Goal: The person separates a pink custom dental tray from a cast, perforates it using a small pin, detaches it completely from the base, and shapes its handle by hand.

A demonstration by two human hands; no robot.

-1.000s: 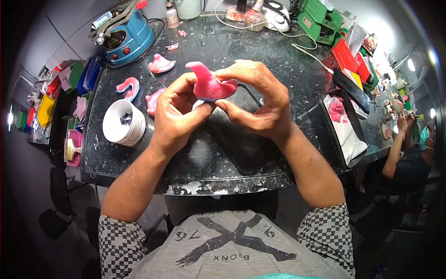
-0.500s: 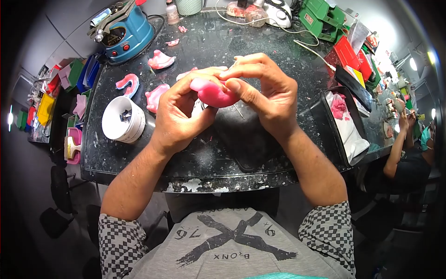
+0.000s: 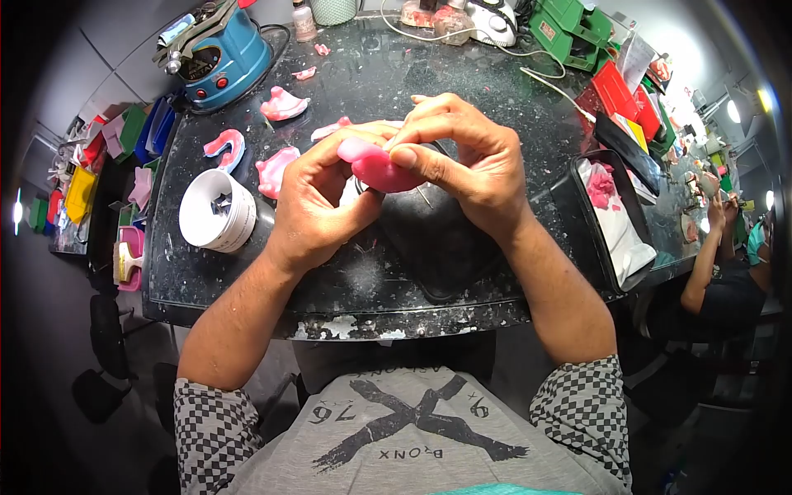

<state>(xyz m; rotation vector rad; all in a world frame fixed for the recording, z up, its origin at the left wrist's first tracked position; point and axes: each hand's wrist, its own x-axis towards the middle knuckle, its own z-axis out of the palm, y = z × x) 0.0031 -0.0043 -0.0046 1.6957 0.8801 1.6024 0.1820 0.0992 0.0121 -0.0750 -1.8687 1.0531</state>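
Above the bench, my left hand (image 3: 309, 202) is closed around a smooth, curved pink denture base (image 3: 371, 165), holding it from the left. My right hand (image 3: 474, 165) grips the same piece at its right side, the thumb pressed on its edge and the fingers bent behind it. The fingertips partly hide the far side of the piece. Just below the right thumb a thin metal pin or wire (image 3: 425, 198) shows; I cannot tell what it belongs to. Left of my hands lie pink moulded pieces (image 3: 276, 171) and a pink and blue U-shaped piece (image 3: 225, 148).
A white tub (image 3: 216, 210) with metal bits inside stands at left, behind it a blue machine (image 3: 219, 70). On the right are a black tray (image 3: 615, 223) with paper and pink scraps, a phone (image 3: 627, 153), and red and green bins (image 3: 569, 37). Another person (image 3: 718, 264) works far right.
My right hand has shifted slightly left, its thumb lying further over the edge of the denture base. My left hand keeps its grip.
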